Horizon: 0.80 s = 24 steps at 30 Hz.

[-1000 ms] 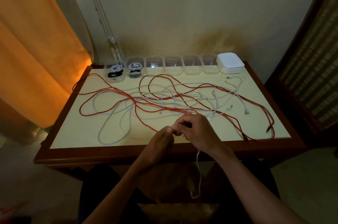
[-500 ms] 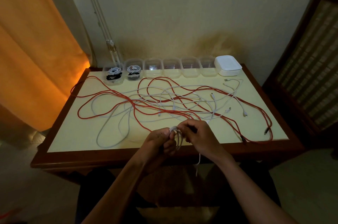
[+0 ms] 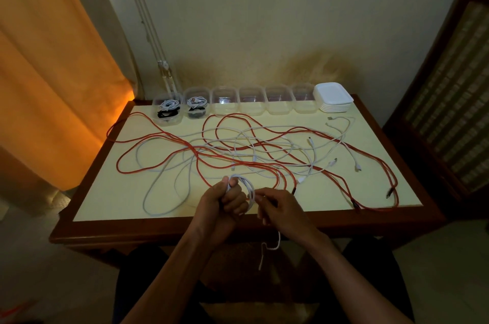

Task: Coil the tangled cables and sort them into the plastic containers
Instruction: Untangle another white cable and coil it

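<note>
Loops of thin white cable (image 3: 247, 188) now wrap the closed left hand (image 3: 225, 204); the right hand (image 3: 280, 207) pinches its strand above the worktop (image 3: 111, 191). Two clear plastic containers (image 3: 182, 106) hold coils, four stand empty; red and white cables (image 3: 264, 149) remain tangled.

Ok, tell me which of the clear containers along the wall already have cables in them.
The two leftmost containers: each holds coiled white and black cables. The other four in the row look empty.
</note>
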Each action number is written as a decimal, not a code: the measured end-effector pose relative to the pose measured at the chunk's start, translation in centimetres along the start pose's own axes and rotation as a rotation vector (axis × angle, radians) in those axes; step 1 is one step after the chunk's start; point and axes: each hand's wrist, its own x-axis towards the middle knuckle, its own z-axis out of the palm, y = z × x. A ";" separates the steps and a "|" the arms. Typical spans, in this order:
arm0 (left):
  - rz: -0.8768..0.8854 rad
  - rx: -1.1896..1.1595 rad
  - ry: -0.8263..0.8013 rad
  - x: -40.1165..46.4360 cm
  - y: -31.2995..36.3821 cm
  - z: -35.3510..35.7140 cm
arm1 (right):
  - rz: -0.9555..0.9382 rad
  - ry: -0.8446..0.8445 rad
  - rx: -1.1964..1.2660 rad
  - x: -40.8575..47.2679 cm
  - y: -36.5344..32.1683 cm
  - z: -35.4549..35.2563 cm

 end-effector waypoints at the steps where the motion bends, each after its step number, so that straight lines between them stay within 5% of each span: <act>1: 0.032 -0.006 0.030 0.2 0.1 0.0 | 0.025 -0.028 -0.003 -0.1 0.0 0.3; 7: 0.154 -0.024 0.226 1.1 1.4 -0.9 | 0.150 -0.352 0.041 -2.0 -1.0 1.3; 9: 0.227 0.191 0.339 1.1 1.3 -1.4 | 0.185 -0.442 0.078 -2.5 -1.6 1.0; 11: 0.309 0.649 0.420 1.1 0.9 -1.9 | 0.174 -0.482 0.072 -2.5 -2.3 0.5; 13: 0.374 1.077 0.365 0.6 0.3 -2.1 | 0.138 -0.460 0.109 -2.2 -3.1 -0.1; 16: 0.361 1.301 0.194 0.3 -0.6 -2.4 | 0.095 -0.376 0.176 -1.8 -4.0 -1.0; 24: 0.042 1.069 -0.038 0.3 -0.9 -1.5 | 0.050 0.065 0.078 -0.1 -2.9 -1.8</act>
